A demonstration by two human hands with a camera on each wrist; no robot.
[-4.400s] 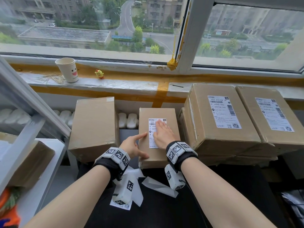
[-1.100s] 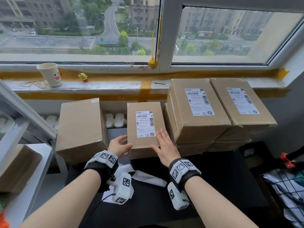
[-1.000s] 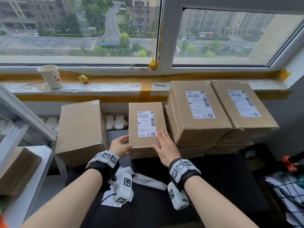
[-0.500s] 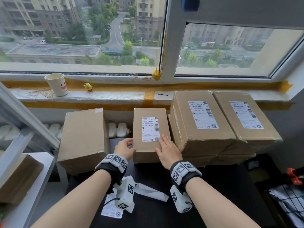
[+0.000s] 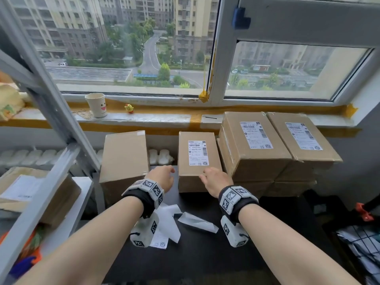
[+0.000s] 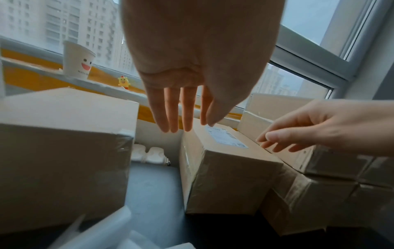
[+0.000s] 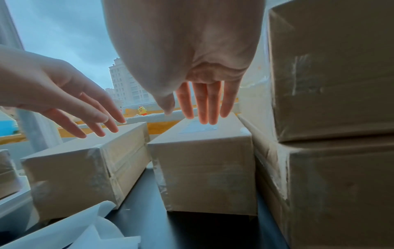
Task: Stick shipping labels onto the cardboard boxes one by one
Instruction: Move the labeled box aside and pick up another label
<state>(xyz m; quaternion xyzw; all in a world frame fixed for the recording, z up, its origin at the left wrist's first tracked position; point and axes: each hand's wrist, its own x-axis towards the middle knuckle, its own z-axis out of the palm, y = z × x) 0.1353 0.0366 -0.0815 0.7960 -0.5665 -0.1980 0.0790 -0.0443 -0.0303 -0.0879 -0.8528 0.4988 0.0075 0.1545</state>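
Both hands were off everything at this point. My left hand [image 5: 162, 177] hung over the gap between the unlabeled box [image 5: 124, 161] and the small labeled box [image 5: 198, 161], fingers [image 6: 170, 109] straight and slightly spread, no grip on anything. My right hand [image 5: 216, 179] hovered at the near right corner of that small box, fingers loose and a bit bent, gripping nothing either; couldn't tell if it brushed the cardboard.

Count, biggest first: on the black worktop [image 5: 195, 254] the stack on the right [image 5: 273, 161] had two big boxes on top, each with one shipping label [image 5: 256, 134]. Then one plain box on the left, then the small one with its label [image 5: 197, 152] stuck flat on top. So three labels on. A few peeled backing strips [image 5: 197, 222] lay by my wrists.
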